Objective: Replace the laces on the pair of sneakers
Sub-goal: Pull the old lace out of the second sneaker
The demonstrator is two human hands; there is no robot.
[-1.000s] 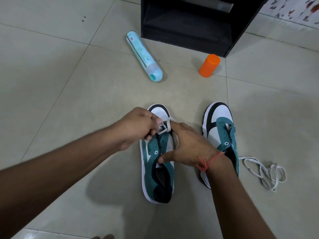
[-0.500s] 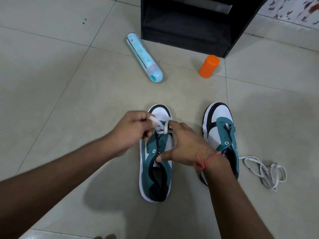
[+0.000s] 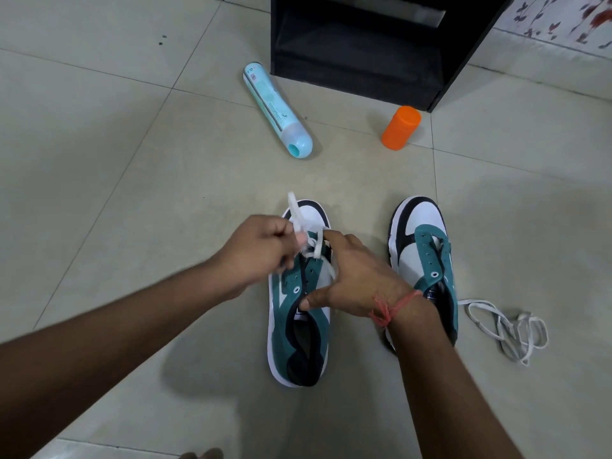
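Two teal, white and black sneakers stand side by side on the tiled floor. My left hand (image 3: 261,255) pinches a white lace (image 3: 295,212) that runs up from the front eyelets of the left sneaker (image 3: 298,326); the lace's loose end sticks up past my fingers. My right hand (image 3: 352,276) holds that sneaker, thumb on the teal eyelet flap and fingers over its right side. The right sneaker (image 3: 424,246) has bare eyelets. A loose white lace (image 3: 506,329) lies in a tangle on the floor to its right.
A pale blue spray can (image 3: 278,111) lies on its side on the floor beyond the shoes. An orange cap-shaped container (image 3: 400,132) stands near a black open cabinet (image 3: 364,44) at the back. A floral-patterned surface (image 3: 563,18) shows at top right.
My left hand has pulled the white lace up and to the left, out of the front eyelets, so more of it now stands above my fingers. My right hand stays on the sneaker.
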